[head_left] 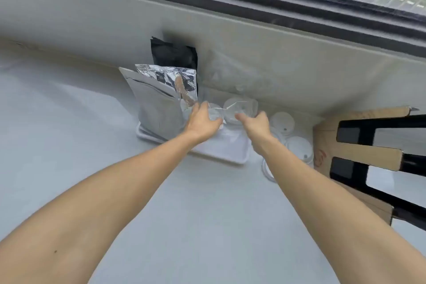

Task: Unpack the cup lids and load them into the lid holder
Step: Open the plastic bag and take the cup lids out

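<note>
Both hands reached over the tray (221, 154): left hand (202, 122) gripped clear lids (239, 108); right hand (255, 125), its grip unclear, touched them.

- Two hands: left hand (202, 122), right hand (255, 125), centre of frame.
- Two white lids (282, 122) clearly visible right of centre; more partly hidden.
- Clear lids (239, 108): count unclear.
- Two foil pouches (156, 104), left of centre.
- One tray (221, 150).
- One cardboard box (359, 152), right edge.

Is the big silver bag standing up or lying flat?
Standing up. The silver bag is propped upright, leaning back a little, with its bottom edge on the white tray.
</note>
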